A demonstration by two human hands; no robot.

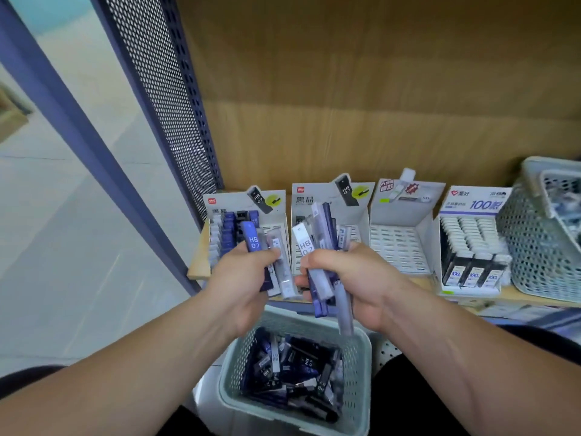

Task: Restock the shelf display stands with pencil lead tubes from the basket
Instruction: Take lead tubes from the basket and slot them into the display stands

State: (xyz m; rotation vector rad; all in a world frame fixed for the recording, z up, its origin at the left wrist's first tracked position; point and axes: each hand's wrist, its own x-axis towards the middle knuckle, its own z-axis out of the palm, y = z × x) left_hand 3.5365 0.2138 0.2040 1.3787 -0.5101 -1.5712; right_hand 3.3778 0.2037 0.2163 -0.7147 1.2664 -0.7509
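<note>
The marker for every place here is the empty stand (402,247), a white display stand on the wooden shelf (201,265) whose slots hold nothing.

Both hands are raised in front of the stands to its left. The left hand (245,278) has its fingers curled round a few tubes, a blue tube (251,239) marked HB 0.7 uppermost and clear ones beside it. The right hand (352,278), nearer the empty stand, is closed in a fist on a bundle of tubes (323,215), blue and clear, that fan out above and below it.

Below the empty stand and to its left, in front of the shelf edge, sits the basket (356,372), with a good heap of loose pencil lead tubes (292,372) in it.

By my reading the job is well short of half done. The far-left stand (239,199), two places left of the empty one, is partly filled with blue and white tubes. The second stand (330,196), next to the empty one, is mostly hidden by the hands; its visible slots look bare. The full stand (471,240) just to the right needs nothing. A second basket (540,247) stands further right on the shelf.

Left to do: sort and slot the tubes in hand, then work through the heap.
</note>
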